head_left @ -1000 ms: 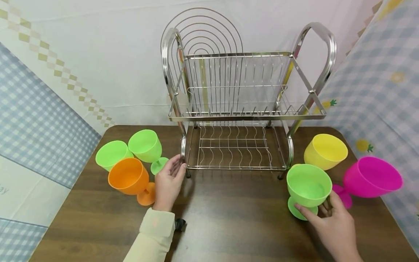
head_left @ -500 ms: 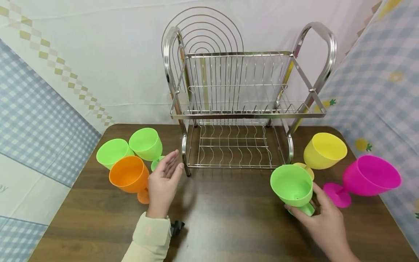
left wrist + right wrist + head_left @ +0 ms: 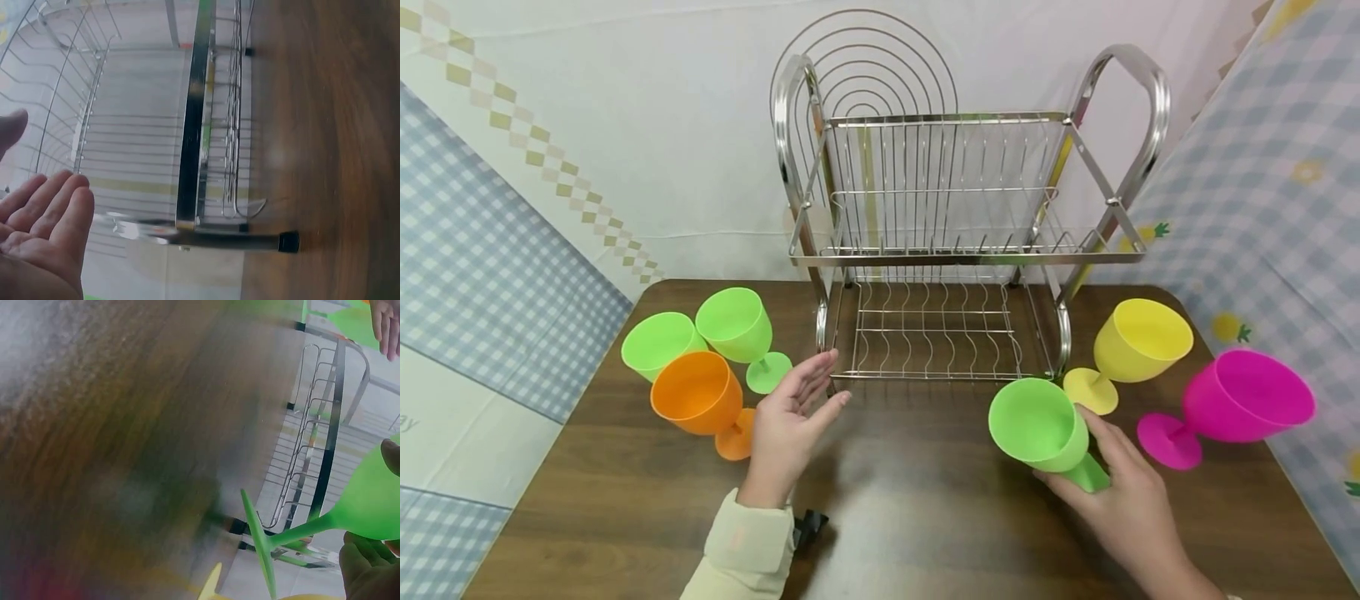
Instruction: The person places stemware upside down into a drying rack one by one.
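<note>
My right hand (image 3: 1120, 496) grips a green goblet (image 3: 1037, 425) by its bowl, tilted so the mouth leans left. In the right wrist view the goblet's foot (image 3: 259, 544) hangs clear of the table. My left hand (image 3: 790, 425) holds nothing, its fingers nearly straight, just in front of the left front leg of a two-tier metal dish rack (image 3: 966, 260). Left of that hand stand an orange goblet (image 3: 696, 393) and two green goblets, one nearer the rack (image 3: 735, 327) and one farther left (image 3: 661, 343). The left wrist view shows the open left palm (image 3: 47, 231) beside the rack.
A yellow goblet (image 3: 1138, 342) and a magenta goblet (image 3: 1247, 396) stand on the right of the brown wooden table (image 3: 910, 517). Behind the rack hangs a white cloth (image 3: 700, 150). Checked cloth (image 3: 1285, 225) borders the right side.
My right hand has carried the green goblet leftward, away from the yellow and magenta goblets, and tilted it. My left hand has come off the rack's front leg.
</note>
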The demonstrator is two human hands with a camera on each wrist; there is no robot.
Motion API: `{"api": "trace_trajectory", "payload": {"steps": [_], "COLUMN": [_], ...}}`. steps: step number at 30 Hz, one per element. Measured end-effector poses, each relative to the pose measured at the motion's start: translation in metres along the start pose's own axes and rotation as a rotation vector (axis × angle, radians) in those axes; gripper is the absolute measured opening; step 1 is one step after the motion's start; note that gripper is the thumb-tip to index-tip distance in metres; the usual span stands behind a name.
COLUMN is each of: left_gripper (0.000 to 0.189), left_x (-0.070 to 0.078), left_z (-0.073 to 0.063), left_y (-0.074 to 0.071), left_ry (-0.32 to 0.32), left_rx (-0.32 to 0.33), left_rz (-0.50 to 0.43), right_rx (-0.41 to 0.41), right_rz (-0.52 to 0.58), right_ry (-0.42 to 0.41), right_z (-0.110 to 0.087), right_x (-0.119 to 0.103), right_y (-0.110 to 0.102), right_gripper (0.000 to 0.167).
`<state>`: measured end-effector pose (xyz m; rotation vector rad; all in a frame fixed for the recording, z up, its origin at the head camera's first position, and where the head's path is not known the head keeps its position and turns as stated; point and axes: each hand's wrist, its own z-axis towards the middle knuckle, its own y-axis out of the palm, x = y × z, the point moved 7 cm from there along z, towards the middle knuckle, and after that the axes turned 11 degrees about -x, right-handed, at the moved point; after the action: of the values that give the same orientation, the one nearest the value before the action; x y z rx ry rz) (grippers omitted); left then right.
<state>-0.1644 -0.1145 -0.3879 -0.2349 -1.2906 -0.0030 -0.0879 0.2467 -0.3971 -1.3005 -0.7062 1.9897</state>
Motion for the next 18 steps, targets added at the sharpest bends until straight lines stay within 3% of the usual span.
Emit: {"api": "trace_trajectory", "payload": {"steps": [3,6,12,18], "left_gripper": [0.058,0.063,0.067,0.069], "left_x": [0.001,0.003,0.006,0.009], "left_z": [-0.002,-0.003,-0.004,-0.004], "left_y": [0.01,0.02,0.035,0.047], "left_ry": [0.007,0.021,0.049,0.105], "left_rx": [-0.078,-0.147,-0.219,-0.264], "left_rz": [0.001,0.02,0.049,0.063], "right_rx": [0.01,0.011,-0.025,-0.028], "right_rz": [-0.021,-0.075,-0.182,-0.229], "right_ry": [-0.119,-0.216,-0.279,-0.288], "right_z": [0.002,0.004,0.006,0.009], "right_x": [-0.009,-0.019,-0.035,-0.041], "right_y": [0.001,0.002,0.006,0.007], "right_gripper": [0.082,0.082,0.081,0.078]}}
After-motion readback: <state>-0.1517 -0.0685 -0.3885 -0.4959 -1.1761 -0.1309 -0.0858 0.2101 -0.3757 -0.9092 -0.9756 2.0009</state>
